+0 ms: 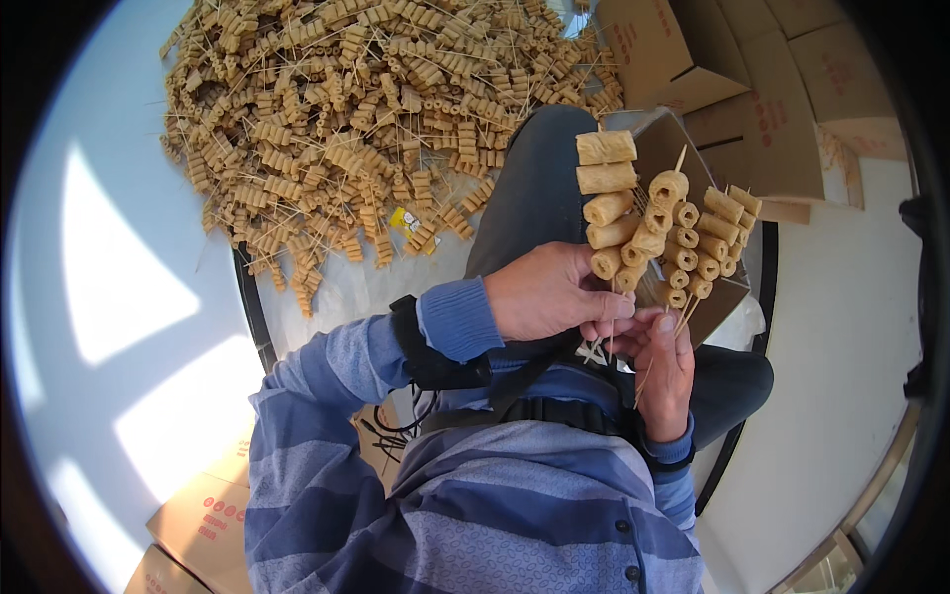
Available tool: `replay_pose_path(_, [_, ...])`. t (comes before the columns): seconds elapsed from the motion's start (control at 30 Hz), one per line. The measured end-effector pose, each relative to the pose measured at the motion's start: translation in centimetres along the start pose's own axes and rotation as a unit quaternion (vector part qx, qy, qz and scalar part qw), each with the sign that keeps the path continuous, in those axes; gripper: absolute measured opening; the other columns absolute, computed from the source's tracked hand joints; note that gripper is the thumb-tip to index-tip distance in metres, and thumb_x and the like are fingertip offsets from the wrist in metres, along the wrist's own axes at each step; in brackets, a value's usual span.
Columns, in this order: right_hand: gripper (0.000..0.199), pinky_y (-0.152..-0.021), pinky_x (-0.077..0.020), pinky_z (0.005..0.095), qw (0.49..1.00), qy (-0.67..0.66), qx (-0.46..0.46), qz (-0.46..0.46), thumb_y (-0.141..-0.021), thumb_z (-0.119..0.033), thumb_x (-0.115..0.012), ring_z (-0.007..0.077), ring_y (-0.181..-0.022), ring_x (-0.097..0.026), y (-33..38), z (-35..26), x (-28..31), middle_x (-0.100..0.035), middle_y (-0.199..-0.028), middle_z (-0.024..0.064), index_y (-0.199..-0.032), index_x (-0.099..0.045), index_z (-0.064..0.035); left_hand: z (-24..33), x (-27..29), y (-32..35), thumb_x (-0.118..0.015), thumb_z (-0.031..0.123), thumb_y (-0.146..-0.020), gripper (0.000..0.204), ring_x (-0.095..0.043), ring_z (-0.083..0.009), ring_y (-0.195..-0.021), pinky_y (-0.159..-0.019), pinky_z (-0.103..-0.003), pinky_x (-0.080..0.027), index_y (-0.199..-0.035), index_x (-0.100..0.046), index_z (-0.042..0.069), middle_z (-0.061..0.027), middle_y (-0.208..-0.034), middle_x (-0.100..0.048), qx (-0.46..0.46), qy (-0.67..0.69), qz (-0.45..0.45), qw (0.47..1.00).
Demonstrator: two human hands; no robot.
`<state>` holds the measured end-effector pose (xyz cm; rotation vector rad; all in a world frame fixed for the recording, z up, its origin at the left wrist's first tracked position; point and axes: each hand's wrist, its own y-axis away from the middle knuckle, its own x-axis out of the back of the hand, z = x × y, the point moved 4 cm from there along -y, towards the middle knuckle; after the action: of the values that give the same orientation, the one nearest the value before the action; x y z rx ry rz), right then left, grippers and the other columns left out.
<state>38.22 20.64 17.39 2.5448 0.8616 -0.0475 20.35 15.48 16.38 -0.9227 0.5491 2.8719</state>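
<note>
In front of my lap I hold several skewers of tan, hollow rolls, which look like rolled tofu skin, threaded on thin wooden sticks. My left hand (554, 294) is closed, its thumb and fingers pinching the stick end of the left skewers (610, 203). Just beside it, my right hand (663, 371) is closed around the lower sticks of the right skewers (708, 238), fanned upward. The fingertips of both hands nearly meet below the rolls. Behind the skewers stands an open carton (727, 302), partly hidden by them.
A large heap of similar skewers (376, 119) covers the floor ahead and to the left, with a yellow packet (404, 220) at its near edge. Brown cartons (757, 129) are stacked at the far right. More cartons (203, 520) stand at the lower left. My bent knee (539, 183) rises between heap and hands.
</note>
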Motion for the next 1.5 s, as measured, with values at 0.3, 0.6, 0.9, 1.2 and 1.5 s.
replay_pose_path(0.3, [0.030,-0.067,-0.0466,0.0249,0.998,-0.056,0.006,0.008,-0.109,-0.029,-0.043,0.0084,-0.071,-0.049,2.0,0.2,3.0,-0.054,-0.085,0.0019,-0.112,-0.056,-0.0025,-1.6,-5.5,-4.6,-0.061,0.015,-0.099,0.013,-0.057,-0.0080,-0.062,-0.055,-0.021,-0.046,-0.101,-0.063,0.002,-0.0021,-0.074,-0.061,0.019,-0.010,0.022,1.000])
replay_pose_path(0.6, [0.028,-0.059,-0.0392,0.0227,0.996,-0.086,-0.016,0.010,-0.107,-0.029,-0.050,0.0081,-0.063,-0.040,4.0,0.5,5.5,-0.044,-0.071,-0.0012,-0.103,-0.058,-0.0020,-1.0,-5.3,-3.9,-0.059,0.044,-0.099,0.071,-0.045,-0.0209,-0.133,-0.113,-0.038,-0.035,-0.152,-0.031,0.005,-0.0102,-0.146,-0.046,-0.149,0.069,0.008,0.986])
replay_pose_path(0.9, [0.029,-0.057,-0.0388,0.0215,0.995,-0.101,-0.020,-0.009,-0.107,-0.029,-0.050,0.0077,-0.060,-0.045,4.4,0.7,6.7,-0.046,-0.069,-0.0016,-0.106,-0.058,-0.0012,1.1,-7.1,-7.0,-0.037,0.045,-0.107,0.060,-0.047,-0.0272,-0.132,-0.113,-0.043,-0.037,-0.149,-0.034,0.002,-0.0144,-0.145,-0.046,-0.208,0.249,0.016,0.946])
replay_pose_path(1.2, [0.024,-0.060,-0.0428,0.0211,0.985,0.089,0.097,0.108,-0.104,-0.022,-0.056,0.0055,-0.062,-0.050,4.8,0.2,7.8,-0.056,-0.071,-0.0016,-0.103,-0.063,0.0002,1.3,-8.8,-6.5,-0.063,0.029,-0.100,0.049,-0.057,-0.0199,-0.115,-0.096,-0.039,-0.052,-0.134,-0.039,0.003,-0.0093,-0.126,-0.054,-0.187,0.093,0.157,0.965])
replay_pose_path(1.5, [0.031,-0.065,-0.0459,0.0218,0.992,0.086,0.074,0.047,-0.106,-0.025,-0.052,0.0073,-0.069,-0.055,5.1,0.3,7.7,-0.060,-0.079,0.0020,-0.113,-0.062,0.0028,0.9,-8.2,-7.3,-0.063,0.031,-0.100,0.044,-0.061,-0.0192,-0.104,-0.089,-0.036,-0.054,-0.129,-0.045,0.004,-0.0092,-0.118,-0.057,-0.190,0.064,0.195,0.960])
